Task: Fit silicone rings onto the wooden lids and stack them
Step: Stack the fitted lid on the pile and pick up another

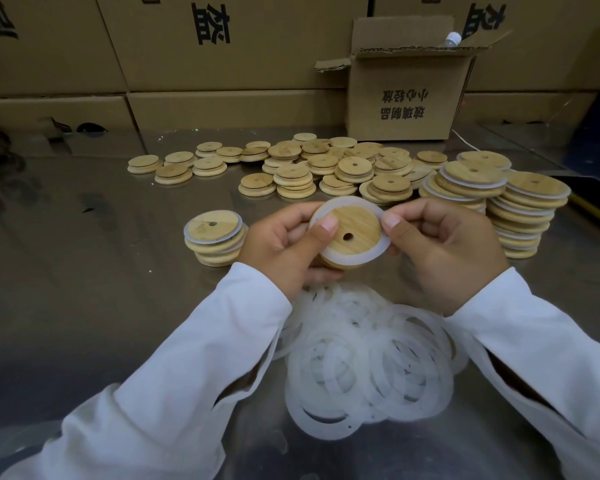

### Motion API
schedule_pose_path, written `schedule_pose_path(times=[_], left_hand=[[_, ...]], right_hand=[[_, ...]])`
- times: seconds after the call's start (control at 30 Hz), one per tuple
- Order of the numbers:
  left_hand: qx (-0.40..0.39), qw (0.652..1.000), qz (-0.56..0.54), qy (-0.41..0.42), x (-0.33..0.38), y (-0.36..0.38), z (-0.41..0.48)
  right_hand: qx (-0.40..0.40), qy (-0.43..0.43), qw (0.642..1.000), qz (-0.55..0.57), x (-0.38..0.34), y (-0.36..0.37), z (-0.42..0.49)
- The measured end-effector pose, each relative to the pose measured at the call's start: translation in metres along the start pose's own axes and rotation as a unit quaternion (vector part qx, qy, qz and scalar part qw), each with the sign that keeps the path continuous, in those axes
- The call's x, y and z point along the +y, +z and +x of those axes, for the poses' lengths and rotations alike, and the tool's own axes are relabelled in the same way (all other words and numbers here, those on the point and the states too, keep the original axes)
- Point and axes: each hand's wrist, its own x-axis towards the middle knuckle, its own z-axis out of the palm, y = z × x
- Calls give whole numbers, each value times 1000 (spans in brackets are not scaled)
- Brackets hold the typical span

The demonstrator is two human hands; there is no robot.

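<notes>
I hold a round wooden lid point(357, 228) with a small hole, tilted toward me above the table. A translucent white silicone ring point(368, 252) sits around its raised centre. My left hand point(284, 247) grips the lid's left side, thumb pressing on the ring and wood. My right hand point(440, 247) pinches the ring's right edge. Below my hands lies a heap of loose silicone rings point(368, 355). A short stack of ringed lids point(215, 237) stands to the left. Taller stacks of ringed lids point(520, 216) stand to the right.
Several bare wooden lids point(323, 168) lie scattered and piled across the middle of the shiny metal table point(101, 271). An open cardboard box point(406, 95) stands behind them. Large cartons point(187, 46) wall off the back. A yellow strip point(593, 211) runs along the right edge.
</notes>
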Motion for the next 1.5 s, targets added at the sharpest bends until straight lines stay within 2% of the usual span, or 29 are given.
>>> schedule_pose_path(times=[0.4,0.77,0.9,1.03,1.17,1.37,1.5], left_hand=[[22,995,-79,-59,2,2,3],[57,998,-21,22,-5,13,-3],[59,997,-51,19,-3,12,-2],[51,997,-59,6,-2,10,-1],[23,1000,-2,-8,-1,7,-1],[-8,992,127,16,-2,7,-4],[8,990,136,24,-3,8,-4]], right_hand=[[19,-16,1000,-4,-1,2,-2],[99,33,994,15,8,16,-9],[105,38,994,8,7,16,-9],[95,4,995,18,5,13,-9],[86,-6,996,20,7,7,-6],[4,-5,1000,21,8,8,-7],[37,-1,999,-12,7,9,-9]])
